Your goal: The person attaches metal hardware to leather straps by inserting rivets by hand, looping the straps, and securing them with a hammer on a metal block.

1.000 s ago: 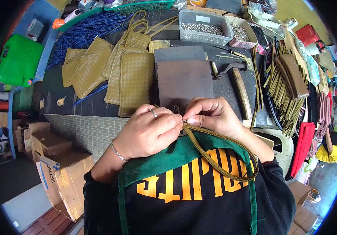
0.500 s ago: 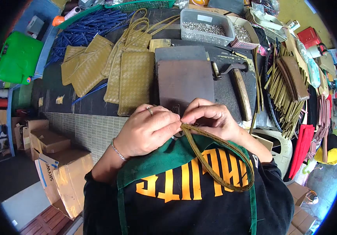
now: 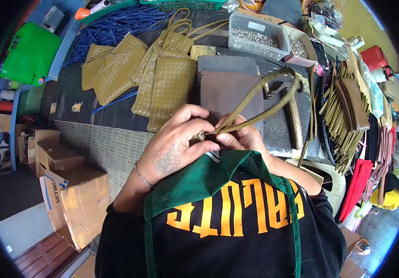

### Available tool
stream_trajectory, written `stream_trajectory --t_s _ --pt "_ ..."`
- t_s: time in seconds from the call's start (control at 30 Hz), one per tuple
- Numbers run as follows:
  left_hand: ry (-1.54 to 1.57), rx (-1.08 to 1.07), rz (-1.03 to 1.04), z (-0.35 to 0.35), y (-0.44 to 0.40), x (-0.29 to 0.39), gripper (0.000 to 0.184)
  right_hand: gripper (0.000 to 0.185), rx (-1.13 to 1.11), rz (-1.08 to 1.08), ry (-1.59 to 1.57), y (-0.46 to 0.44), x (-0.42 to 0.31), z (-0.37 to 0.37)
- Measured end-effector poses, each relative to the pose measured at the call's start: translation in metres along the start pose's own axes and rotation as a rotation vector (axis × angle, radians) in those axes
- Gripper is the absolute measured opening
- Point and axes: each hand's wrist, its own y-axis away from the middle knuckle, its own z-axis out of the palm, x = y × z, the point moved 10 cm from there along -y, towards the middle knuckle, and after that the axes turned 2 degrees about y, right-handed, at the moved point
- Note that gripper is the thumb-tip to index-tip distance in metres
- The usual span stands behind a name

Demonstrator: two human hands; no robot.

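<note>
In front of my chest, my left hand [image 3: 174, 143] is closed, with a small shiny metal piece [image 3: 201, 135] between thumb and fingers. Its exact kind is hidden by the fingers. My right hand [image 3: 245, 138] pinches the ends of a narrow olive strap [image 3: 276, 105], which rises in a loop above the hand. The strap ends meet close to the metal piece; whether they are joined to it I cannot tell. Beyond my hands lies a brown flat board [image 3: 227, 95]. To its left are several woven olive panels [image 3: 174, 88], some with straps.
A hammer [image 3: 295, 118] lies right of the board. Plastic tubs of metal parts [image 3: 257, 39] stand at the back. Blue strips [image 3: 116, 32] are heaped at back left, a bundle of olive strips [image 3: 343, 125] at the right. Cardboard boxes [image 3: 86, 204] stand at lower left.
The strap loop has swung from hanging over my apron to standing up over the board. My hands have turned, and a metal piece now shows in the left one. The view has shifted slightly.
</note>
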Motion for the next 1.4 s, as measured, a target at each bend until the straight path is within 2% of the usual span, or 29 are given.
stream_trajectory --t_s 0.03,0.07,0.1,0.17,0.2,0.3,0.43,0.53,0.6,0.63,0.73,0.97,1.07,1.23,1.4 --pt "-0.063 0.096 -0.003 -0.010 0.000 0.001 0.042 0.017 0.009 -0.071 0.137 -0.001 -0.007 -0.002" --pt "-0.095 0.080 -0.019 -0.009 0.002 -0.004 0.060 0.017 0.019 -0.143 0.273 -0.001 -0.014 -0.002" --pt "-0.095 0.085 -0.020 -0.007 0.003 -0.009 0.060 0.017 0.014 -0.143 0.276 -0.001 -0.012 0.000" --pt "-0.167 -0.050 0.100 0.013 0.005 -0.004 0.061 0.018 0.025 -0.129 0.205 -0.002 -0.008 0.001" --pt "-0.052 -0.165 -0.008 0.023 0.003 -0.007 0.065 0.018 0.021 -0.126 0.207 -0.003 -0.008 0.002" --pt "-0.174 -0.052 0.010 0.022 0.005 -0.005 0.050 0.018 0.054 -0.128 0.254 -0.004 -0.005 0.000" --pt "-0.275 -0.031 0.027 0.023 0.005 -0.005 0.044 0.019 0.069 -0.053 0.172 -0.004 0.008 -0.002" --pt "-0.206 -0.025 -0.009 0.015 0.004 -0.004 0.038 0.017 0.069 -0.057 0.140 -0.003 0.003 0.000" --pt "-0.182 -0.058 -0.051 0.011 0.003 -0.007 0.027 0.014 0.039 0.120 -0.215 -0.004 0.011 0.005" --pt "-0.183 -0.058 -0.050 0.009 0.003 -0.010 0.027 0.014 0.039 0.118 -0.214 -0.004 0.012 0.003" --pt "0.119 -0.006 -0.094 0.007 0.005 -0.021 0.011 0.012 0.120 0.133 -0.353 -0.006 0.015 -0.005" --pt "0.094 0.108 -0.038 0.003 0.004 -0.015 0.006 0.015 0.097 0.169 -0.363 -0.013 0.019 0.000" --pt "0.171 0.245 -0.084 -0.012 0.006 -0.020 0.005 0.015 0.049 0.243 -0.641 -0.021 0.023 0.014" --pt "0.237 0.257 -0.133 -0.014 0.010 -0.027 0.005 0.012 0.086 0.320 -0.670 -0.021 0.028 0.014" --pt "0.075 0.278 -0.058 -0.019 0.009 -0.016 0.005 0.010 0.073 0.312 -0.672 -0.021 0.029 0.012"
